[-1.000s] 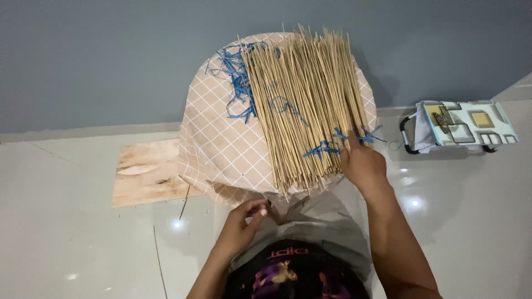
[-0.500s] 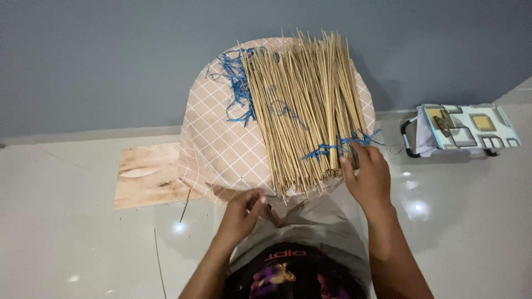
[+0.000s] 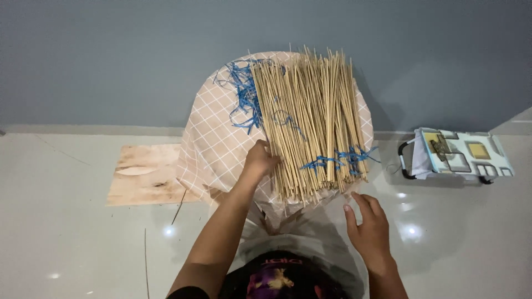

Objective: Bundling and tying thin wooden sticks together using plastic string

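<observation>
A thick bundle of thin pale sticks [image 3: 310, 122] lies on a round surface covered with a peach checked cloth [image 3: 213, 138]. Blue string [image 3: 244, 94] lies tangled at the bundle's far left, and more blue string [image 3: 338, 160] crosses its near end. My left hand [image 3: 259, 160] rests on the cloth, fingers curled against the left edge of the bundle. Below the bundle's near end, my right hand [image 3: 368, 230] hovers with fingers apart and nothing in it.
A flat wooden board [image 3: 144, 174] lies on the glossy white tiled floor to the left. A small patterned box with a black handle [image 3: 460, 155] sits on the floor at the right. A grey wall stands behind.
My left hand rose from below the cloth to the bundle's left edge. My right hand left the bundle's near right corner and dropped below it.
</observation>
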